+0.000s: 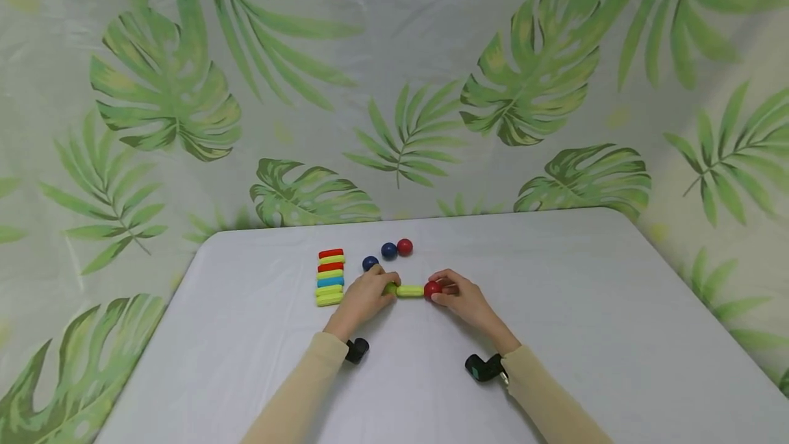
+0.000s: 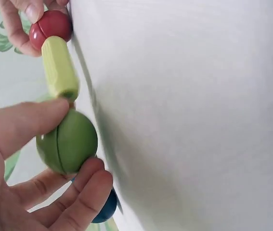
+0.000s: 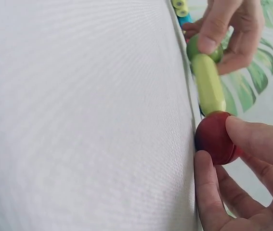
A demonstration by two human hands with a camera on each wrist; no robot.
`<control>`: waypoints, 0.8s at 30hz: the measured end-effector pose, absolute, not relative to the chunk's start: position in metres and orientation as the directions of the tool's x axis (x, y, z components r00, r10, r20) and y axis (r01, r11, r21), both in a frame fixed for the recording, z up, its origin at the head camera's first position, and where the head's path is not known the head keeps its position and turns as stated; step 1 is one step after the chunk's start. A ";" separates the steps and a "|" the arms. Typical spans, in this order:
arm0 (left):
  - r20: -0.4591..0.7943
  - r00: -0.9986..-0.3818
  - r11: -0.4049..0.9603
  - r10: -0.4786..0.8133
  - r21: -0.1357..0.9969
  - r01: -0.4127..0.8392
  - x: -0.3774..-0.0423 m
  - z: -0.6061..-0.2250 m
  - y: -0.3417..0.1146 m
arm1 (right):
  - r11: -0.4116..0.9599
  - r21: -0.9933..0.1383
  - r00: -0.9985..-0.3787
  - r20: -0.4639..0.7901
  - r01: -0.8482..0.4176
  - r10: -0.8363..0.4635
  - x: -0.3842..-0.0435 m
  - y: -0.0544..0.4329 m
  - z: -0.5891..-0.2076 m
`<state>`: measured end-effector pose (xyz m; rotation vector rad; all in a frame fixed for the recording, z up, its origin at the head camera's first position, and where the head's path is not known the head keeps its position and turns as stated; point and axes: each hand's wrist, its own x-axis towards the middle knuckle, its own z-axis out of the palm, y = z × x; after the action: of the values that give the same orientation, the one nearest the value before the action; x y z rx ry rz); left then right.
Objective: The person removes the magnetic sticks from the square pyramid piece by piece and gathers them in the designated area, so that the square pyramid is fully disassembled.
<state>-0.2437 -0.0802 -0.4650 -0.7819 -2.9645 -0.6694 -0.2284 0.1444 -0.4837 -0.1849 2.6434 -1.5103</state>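
Between thumb and fingers, my left hand [image 1: 365, 297] grips a green ball [image 2: 76, 144]. A red ball [image 1: 431, 290] is held in my right hand [image 1: 465, 301], thumb on one side and fingers on the other. From one ball to the other runs a short yellow-green rod [image 1: 409, 291]. At the red ball the rod's end meets the surface; near the green ball a narrow reddish-orange piece shows by the left thumb in the left wrist view. Just beyond the left fingers lies a dark blue ball [image 1: 370, 263], partly hidden in the left wrist view.
To the left, several red, yellow-green and blue rods [image 1: 330, 281] lie in a column on the white tabletop [image 1: 555, 279]. Another blue ball [image 1: 389, 250] sits beside a second red ball [image 1: 405, 247] farther back. A leaf-patterned sheet [image 1: 407, 136] hangs behind the table.
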 end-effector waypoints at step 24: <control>0.229 -0.900 0.744 0.371 0.505 0.436 -0.297 -0.468 -0.075 | 0.511 -0.859 -0.989 -0.033 -0.046 -0.144 -0.229 0.144 -0.486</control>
<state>-0.2973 -0.0748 -0.4678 -0.6570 -2.8268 -0.8623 -0.2292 0.1437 -0.4857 -0.1669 2.6423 -1.4973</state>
